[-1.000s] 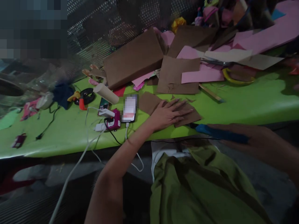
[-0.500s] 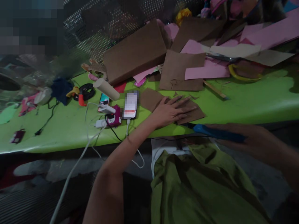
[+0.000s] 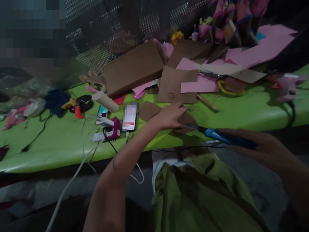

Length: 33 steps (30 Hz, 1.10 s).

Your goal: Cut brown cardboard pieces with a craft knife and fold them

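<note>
The left hand [image 3: 171,116] lies on a flat brown cardboard piece [image 3: 149,111] near the front edge of a bright green covered table [image 3: 256,109]. Cardboard shows on both sides of this hand: a rounded part to the left, and a part beneath and just beyond the fingertips to the right; whether these are one piece is hidden by the hand. The fingers are bent and close together, pointing right; I cannot tell whether they pinch an edge or only press from above.

The right hand [image 3: 263,141] holds a long blue-handled cutter [image 3: 227,138], its fingers wrapped around the handle beyond the near edge of the table. The metal blade [image 3: 191,126] points left, over the right part of the cardboard, with its tip close to the left hand's fingers. Whether the blade touches the cardboard cannot be made out.

On the far side of the cardboard lies a squarish brown cardboard sheet [image 3: 172,82], partly covered by a pink paper strip [image 3: 200,87]. To its right is a yellowish wooden pencil [image 3: 209,103]. Left of the cardboard, a smartphone with a blurred screen [image 3: 130,117] lies beside a purple plug adapter [image 3: 116,128].
</note>
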### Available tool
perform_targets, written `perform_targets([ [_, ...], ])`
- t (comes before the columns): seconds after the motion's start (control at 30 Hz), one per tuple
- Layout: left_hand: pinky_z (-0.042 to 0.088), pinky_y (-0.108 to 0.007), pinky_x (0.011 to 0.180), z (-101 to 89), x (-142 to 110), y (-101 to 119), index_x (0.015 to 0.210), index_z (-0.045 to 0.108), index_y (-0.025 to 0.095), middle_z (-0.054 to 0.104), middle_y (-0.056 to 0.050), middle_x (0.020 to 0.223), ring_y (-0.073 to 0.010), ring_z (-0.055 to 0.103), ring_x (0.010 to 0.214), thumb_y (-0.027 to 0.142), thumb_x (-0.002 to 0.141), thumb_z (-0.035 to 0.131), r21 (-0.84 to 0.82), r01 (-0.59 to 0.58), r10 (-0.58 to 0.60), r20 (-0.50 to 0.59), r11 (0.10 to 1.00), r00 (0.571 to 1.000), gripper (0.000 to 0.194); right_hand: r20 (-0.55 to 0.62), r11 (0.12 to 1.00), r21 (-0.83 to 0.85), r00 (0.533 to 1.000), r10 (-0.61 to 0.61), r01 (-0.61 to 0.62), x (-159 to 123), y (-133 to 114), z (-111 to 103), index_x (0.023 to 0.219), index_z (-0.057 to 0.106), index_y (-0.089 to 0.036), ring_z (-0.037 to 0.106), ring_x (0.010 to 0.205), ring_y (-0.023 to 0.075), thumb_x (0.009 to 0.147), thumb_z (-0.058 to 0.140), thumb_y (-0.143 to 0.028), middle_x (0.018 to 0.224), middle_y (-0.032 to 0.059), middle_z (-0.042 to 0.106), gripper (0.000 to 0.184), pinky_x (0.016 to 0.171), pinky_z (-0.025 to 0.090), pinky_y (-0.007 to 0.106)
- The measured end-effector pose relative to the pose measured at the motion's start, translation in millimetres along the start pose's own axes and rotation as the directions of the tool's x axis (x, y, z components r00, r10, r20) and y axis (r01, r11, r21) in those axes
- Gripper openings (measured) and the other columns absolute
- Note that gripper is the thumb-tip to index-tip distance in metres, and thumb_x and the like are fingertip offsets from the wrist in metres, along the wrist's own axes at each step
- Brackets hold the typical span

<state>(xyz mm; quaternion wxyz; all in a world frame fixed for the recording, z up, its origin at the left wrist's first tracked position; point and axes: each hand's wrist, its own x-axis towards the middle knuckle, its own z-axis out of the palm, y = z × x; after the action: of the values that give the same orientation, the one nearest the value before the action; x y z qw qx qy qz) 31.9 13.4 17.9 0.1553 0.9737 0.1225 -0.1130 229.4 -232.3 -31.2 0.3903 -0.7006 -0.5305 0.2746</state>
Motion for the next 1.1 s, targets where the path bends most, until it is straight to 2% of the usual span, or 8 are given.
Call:
perform_targets([
  [0.2, 0.047, -0.04, 0.092, -16.2, 16.6, 2.2, 0.122, 0.06, 0.014, 0.062, -0.017, 0.126, -0.0329, 0.058, 0.113, 0.024, 0.077, 0.069, -0.002, 0.053, -0.052, 0.066, 0.999, 0.996, 0.047, -0.185, 1.0, 0.012, 0.983, -0.014, 0.017, 3.6, 24.4, 3.8, 0.118, 0.077, -0.03, 0.077, 0.103, 0.0277, 0.077, 0.077, -0.044, 0.117, 0.0028, 0.08, 0.043, 0.096, 0.061, 0.04],
  [0.4, 0.046, -0.037, 0.09, -18.7, 16.7, 2.9, 0.101, 0.063, 0.017, 0.064, -0.011, 0.116, -0.0291, 0.057, 0.109, 0.027, 0.073, 0.07, -0.038, 0.1, -0.096, 0.096, 0.994, 0.991, 0.03, -0.195, 1.0, 0.005, 0.981, -0.017, 0.019, 4.8, 29.5, 5.4, 0.12, 0.076, -0.03, 0.077, 0.102, 0.0269, 0.079, 0.074, -0.046, 0.118, 0.0029, 0.08, 0.044, 0.093, 0.061, 0.037],
  [0.53, 0.049, -0.036, 0.087, -17.3, 10.2, -7.1, 0.106, 0.061, 0.018, 0.068, -0.007, 0.109, -0.0242, 0.062, 0.099, 0.021, 0.074, 0.065, -0.334, 0.086, -0.074, 0.048, 0.939, 0.996, 0.032, -0.182, 1.0, 0.003, 0.983, -0.03, 0.031, 6.4, 30.4, 4.0, 0.121, 0.075, -0.031, 0.076, 0.107, 0.0268, 0.079, 0.073, -0.043, 0.121, 0.0014, 0.079, 0.044, 0.096, 0.06, 0.037],
  [0.63, 0.05, -0.036, 0.093, -25.1, 5.4, -29.9, 0.112, 0.062, 0.017, 0.068, -0.008, 0.117, -0.0237, 0.063, 0.106, 0.024, 0.075, 0.069, -0.529, 0.039, -0.111, -0.106, 0.848, 0.988, 0.038, -0.187, 0.999, 0.024, 0.982, -0.033, 0.038, 8.9, 29.2, 3.4, 0.119, 0.076, -0.032, 0.077, 0.106, 0.0269, 0.077, 0.074, -0.041, 0.12, 0.0003, 0.079, 0.043, 0.096, 0.06, 0.036],
  [0.7, 0.05, -0.038, 0.097, -33.7, 4.0, -52.2, 0.117, 0.062, 0.017, 0.068, -0.009, 0.122, -0.0246, 0.063, 0.111, 0.026, 0.076, 0.071, -0.573, 0.089, -0.259, -0.223, 0.814, 0.94, 0.043, -0.199, 0.998, 0.048, 0.979, -0.032, 0.043, 10.0, 28.3, 3.4, 0.116, 0.078, -0.034, 0.077, 0.103, 0.0273, 0.075, 0.075, -0.042, 0.118, -0.0004, 0.08, 0.042, 0.094, 0.061, 0.037],
  [0.9, 0.044, -0.045, 0.111, -50.1, -8.6, -96.7, 0.142, 0.05, 0.015, 0.057, -0.019, 0.144, -0.0306, 0.056, 0.132, 0.019, 0.078, 0.075, -0.459, 0.461, -0.646, -0.452, 0.76, 0.615, 0.068, -0.208, 0.998, 0.049, 0.978, -0.023, 0.034, 9.3, 36.2, 4.9, 0.113, 0.079, -0.039, 0.078, 0.099, 0.0319, 0.071, 0.076, -0.051, 0.113, -0.0019, 0.081, 0.044, 0.088, 0.063, 0.043],
  [1.0, 0.04, -0.05, 0.114, -44.6, -29.5, -83.8, 0.145, 0.049, 0.021, 0.053, -0.017, 0.151, -0.034, 0.048, 0.14, 0.021, 0.083, 0.073, -0.196, 0.642, -0.645, -0.471, 0.742, 0.602, 0.066, -0.205, 0.999, 0.023, 0.978, -0.03, 0.036, 9.0, 44.6, 5.1, 0.115, 0.079, -0.039, 0.078, 0.098, 0.0335, 0.073, 0.074, -0.054, 0.112, -0.0017, 0.081, 0.045, 0.087, 0.064, 0.046],
  [1.1, 0.04, -0.048, 0.114, -31.9, -51.9, -62.1, 0.137, 0.057, 0.02, 0.06, -0.015, 0.144, -0.0333, 0.052, 0.136, 0.026, 0.088, 0.069, 0.045, 0.679, -0.616, -0.382, 0.732, 0.689, 0.052, -0.192, 1.0, -0.006, 0.981, -0.028, 0.027, 9.7, 49.6, 4.4, 0.116, 0.079, -0.04, 0.078, 0.098, 0.0348, 0.073, 0.074, -0.057, 0.112, -0.0014, 0.081, 0.047, 0.084, 0.065, 0.047],
])
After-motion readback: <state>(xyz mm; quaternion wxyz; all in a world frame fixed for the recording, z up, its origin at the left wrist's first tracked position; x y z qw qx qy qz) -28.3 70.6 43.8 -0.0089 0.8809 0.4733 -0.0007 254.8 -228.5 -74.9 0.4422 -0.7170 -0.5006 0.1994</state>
